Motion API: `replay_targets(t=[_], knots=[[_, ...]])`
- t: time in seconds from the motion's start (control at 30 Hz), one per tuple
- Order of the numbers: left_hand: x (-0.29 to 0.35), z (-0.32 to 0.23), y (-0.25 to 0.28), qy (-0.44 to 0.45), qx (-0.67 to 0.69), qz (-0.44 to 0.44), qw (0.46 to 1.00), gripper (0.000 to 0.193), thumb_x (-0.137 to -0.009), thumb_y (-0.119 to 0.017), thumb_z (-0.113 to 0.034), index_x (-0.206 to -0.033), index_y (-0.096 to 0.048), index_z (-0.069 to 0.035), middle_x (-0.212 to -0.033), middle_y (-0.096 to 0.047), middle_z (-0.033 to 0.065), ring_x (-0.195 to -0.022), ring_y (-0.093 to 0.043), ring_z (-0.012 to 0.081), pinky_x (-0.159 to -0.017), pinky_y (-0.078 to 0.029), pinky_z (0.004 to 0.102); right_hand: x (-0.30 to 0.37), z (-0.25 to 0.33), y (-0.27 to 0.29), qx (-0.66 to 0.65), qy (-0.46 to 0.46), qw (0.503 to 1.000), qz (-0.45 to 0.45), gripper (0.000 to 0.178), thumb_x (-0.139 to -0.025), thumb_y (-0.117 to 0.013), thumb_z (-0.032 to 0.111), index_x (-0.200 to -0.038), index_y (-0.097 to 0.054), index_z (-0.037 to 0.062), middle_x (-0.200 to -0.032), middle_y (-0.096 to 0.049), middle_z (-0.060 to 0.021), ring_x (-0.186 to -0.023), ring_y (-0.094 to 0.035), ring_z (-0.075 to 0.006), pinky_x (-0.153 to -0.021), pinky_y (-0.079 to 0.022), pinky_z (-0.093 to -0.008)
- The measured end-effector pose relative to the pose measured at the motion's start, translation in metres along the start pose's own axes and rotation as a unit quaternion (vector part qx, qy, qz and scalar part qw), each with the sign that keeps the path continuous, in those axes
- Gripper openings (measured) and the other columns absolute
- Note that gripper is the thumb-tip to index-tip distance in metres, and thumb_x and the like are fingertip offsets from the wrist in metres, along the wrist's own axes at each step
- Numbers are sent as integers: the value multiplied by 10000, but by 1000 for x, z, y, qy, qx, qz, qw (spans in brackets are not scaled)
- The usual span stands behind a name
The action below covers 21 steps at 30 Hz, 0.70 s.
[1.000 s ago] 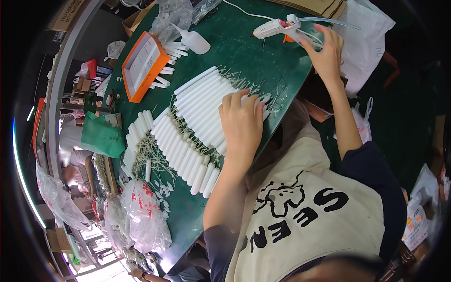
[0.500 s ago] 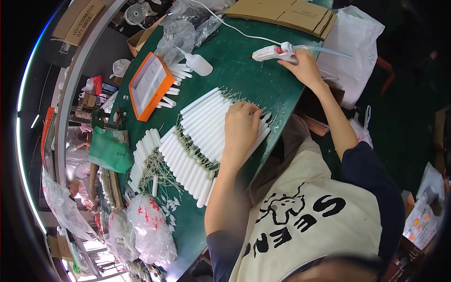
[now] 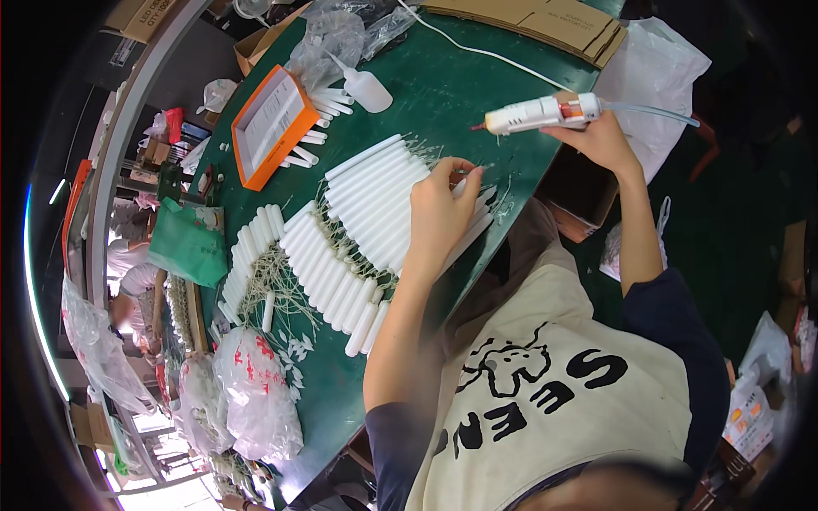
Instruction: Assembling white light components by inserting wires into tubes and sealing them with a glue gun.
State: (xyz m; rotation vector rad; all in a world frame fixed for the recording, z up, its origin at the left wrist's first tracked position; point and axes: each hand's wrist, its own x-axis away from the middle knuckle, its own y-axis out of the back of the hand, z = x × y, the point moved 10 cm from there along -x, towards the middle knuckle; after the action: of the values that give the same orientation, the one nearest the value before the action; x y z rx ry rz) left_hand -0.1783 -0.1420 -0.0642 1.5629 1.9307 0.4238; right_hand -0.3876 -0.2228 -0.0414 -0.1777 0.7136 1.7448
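My right hand grips a white hot glue gun, raised above the table's right edge with its nozzle pointing left. A clear glue stick sticks out of its back. My left hand is over the near end of a row of white candle-like tubes. Its thumb and fingers pinch a small white piece, mostly hidden by the fingers. Thin pale wires come out of the tube ends. A second row of white tubes lies left of the first, with tangled wires beside it.
On the green table are an orange box lid, a squeeze bottle and flattened cardboard. Plastic bags and small white flame-shaped pieces lie at the left. The glue gun's white cord crosses the far side.
My right hand has lifted the glue gun off the table area and moved it right, closer to me. My left hand stays by the tubes, its fingers now pinching higher.
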Motion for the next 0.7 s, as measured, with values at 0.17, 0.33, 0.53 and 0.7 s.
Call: replay_targets(t=[0.17, 0.33, 0.53, 0.7], knots=[[4, -4, 5, -10, -12, -7, 1000, 163, -798, -637, -139, -838, -636, 19, -702, -652, 164, -581, -630, 260, -581, -480, 323, 9, -6, -7, 23, -27, 998, 57, 240, -718, -784, 91, -869, -612, 18, -786, -651, -48, -747, -592, -96, -683, -484, -260], [6, -4, 6, 7, -16, -14, 1000, 151, -797, -618, -121, -811, -638, 29, -709, -652, 176, -617, -641, 293, -605, -493, 336, 14, -25, -8, 82, -56, 994, 47, 311, -649, -834, 119, -847, -612, 30, -794, -659, -51, -747, -608, -116, -686, -487, -274], [6, -4, 13, 12, -40, -57, 998, 170, -803, -603, -128, -810, -641, 38, -719, -652, 189, -647, -645, 324, -621, -497, 362, 17, -27, -3, 142, -58, 988, 24, 386, -601, -866, 155, -862, -612, 31, -811, -667, -66, -763, -631, -154, -695, -494, -294], [5, 3, 14, 31, -29, -59, 997, 202, -817, -609, -154, -856, -648, 40, -688, -655, 115, -599, -594, 146, -593, -463, 273, 18, -25, -4, 162, -43, 986, 25, 433, -584, -877, 187, -888, -611, 32, -829, -662, -83, -764, -638, -177, -693, -497, -311]])
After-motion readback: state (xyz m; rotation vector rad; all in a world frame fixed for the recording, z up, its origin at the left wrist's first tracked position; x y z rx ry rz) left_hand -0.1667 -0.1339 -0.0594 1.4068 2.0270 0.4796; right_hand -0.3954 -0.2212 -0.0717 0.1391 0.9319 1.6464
